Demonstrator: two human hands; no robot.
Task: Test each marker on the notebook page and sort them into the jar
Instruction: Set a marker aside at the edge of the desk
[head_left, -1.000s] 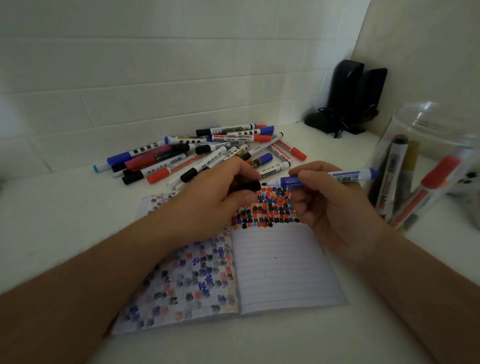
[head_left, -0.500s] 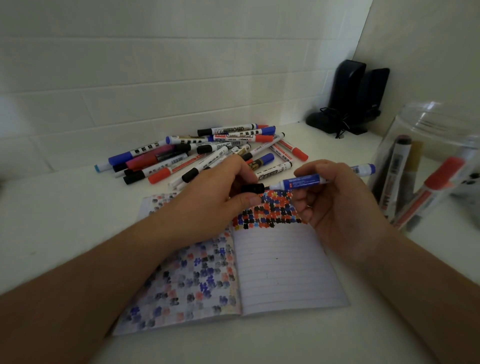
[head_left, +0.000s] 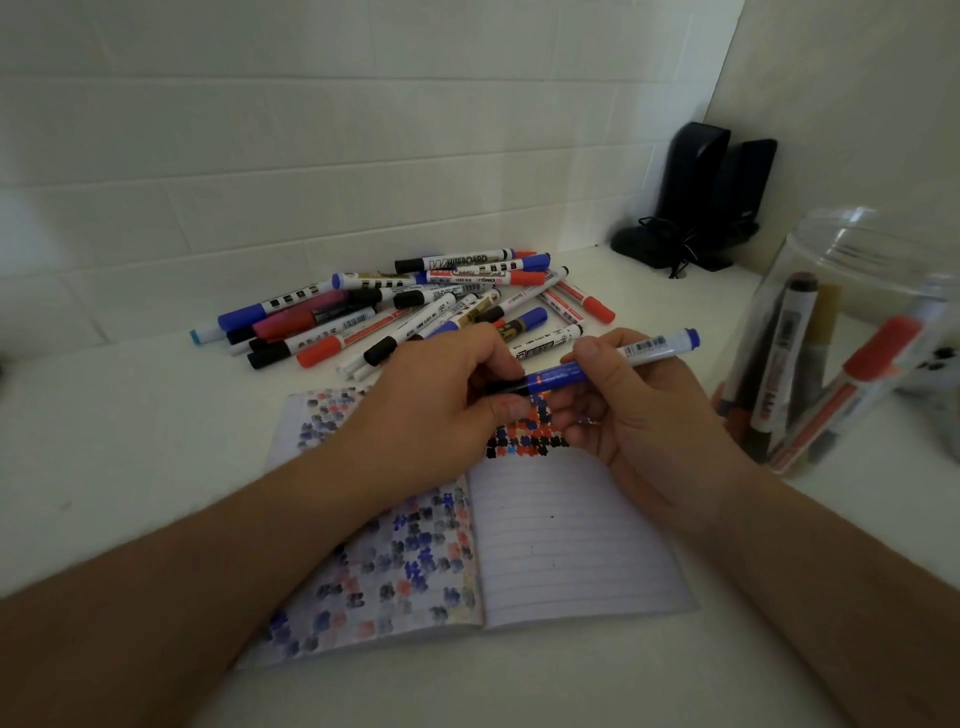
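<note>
The blue marker (head_left: 582, 370) is held over the open notebook (head_left: 561, 540) in the right hand (head_left: 644, 415), while its black cap (head_left: 504, 387) is pinched by the left hand (head_left: 441, 410). A marker pile (head_left: 415, 306) and a clear jar (head_left: 852, 343) are carried on the white desk (head_left: 130, 415) against a tiled wall (head_left: 311, 130).

Jar (head_left: 852, 249) at the right edge looks like clear, glossy plastic or glass, can't tell which, with shiny highlights on its shoulder. The markers in the pile (head_left: 415, 306) upper middle are smooth plastic with slick printed labels, same for the blue marker (head_left: 613, 361) in the center. Notebook (head_left: 566, 545) is matt lined paper, and ink bleeds through the left page. Countertop (head_left: 130, 426) is smooth, matt white. Wall tiles (head_left: 311, 130) up top are smooth with a slight sheen. Speakers (head_left: 711, 176) upper right look like matt black plastic.
</note>
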